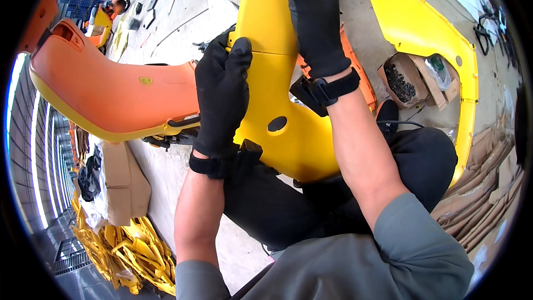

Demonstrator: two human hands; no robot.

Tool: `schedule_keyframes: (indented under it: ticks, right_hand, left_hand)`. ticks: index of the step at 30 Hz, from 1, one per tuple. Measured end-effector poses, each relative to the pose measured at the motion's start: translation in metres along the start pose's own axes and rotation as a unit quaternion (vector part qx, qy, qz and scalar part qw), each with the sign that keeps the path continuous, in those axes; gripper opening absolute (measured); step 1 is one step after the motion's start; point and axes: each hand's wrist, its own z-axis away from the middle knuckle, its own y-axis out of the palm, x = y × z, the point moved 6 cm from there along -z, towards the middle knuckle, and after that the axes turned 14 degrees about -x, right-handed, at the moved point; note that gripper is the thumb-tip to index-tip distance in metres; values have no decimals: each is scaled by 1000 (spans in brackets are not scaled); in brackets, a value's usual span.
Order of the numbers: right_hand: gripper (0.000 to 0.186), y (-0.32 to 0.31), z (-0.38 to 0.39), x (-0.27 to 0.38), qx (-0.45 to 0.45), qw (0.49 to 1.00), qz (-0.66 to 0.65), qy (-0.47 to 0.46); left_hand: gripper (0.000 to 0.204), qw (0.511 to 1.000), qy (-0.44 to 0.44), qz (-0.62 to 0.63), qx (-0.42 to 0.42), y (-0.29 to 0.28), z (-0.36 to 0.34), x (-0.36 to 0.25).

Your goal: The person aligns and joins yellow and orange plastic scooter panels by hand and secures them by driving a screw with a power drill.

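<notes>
The yellow panel runs from the top edge down through the middle of the frame, a dark oval opening in its lower part. An orange shell fills the left, its right end beside my left wrist. At upper right stands a curved yellow piece; yellow scraps heap at lower left. My gloved left hand grips the panel's left edge, thumb on its face. My gloved right hand lies along its upper right; how tightly it holds, I cannot tell. Right of centre, a cardboard box contains small black parts.
</notes>
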Motion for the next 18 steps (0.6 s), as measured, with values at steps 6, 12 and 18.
schedule_keyframes:
  ticks: [6, 12, 18]
  right_hand:
    - [24, -5, 1, -12, 16, 1000, -5, -23]
    - [23, 1, -3, -15, 37, 999, 0, -1]
    - [23, -4, 6, -11, 30, 994, 102, -18]
  left_hand:
    - [35, 1000, -12, 15, -12, -1, 4, 0]
    - [42, 999, 25, -42, -13, -1, 2, -5]
    - [37, 1000, -2, -23, -9, -2, 4, 5]
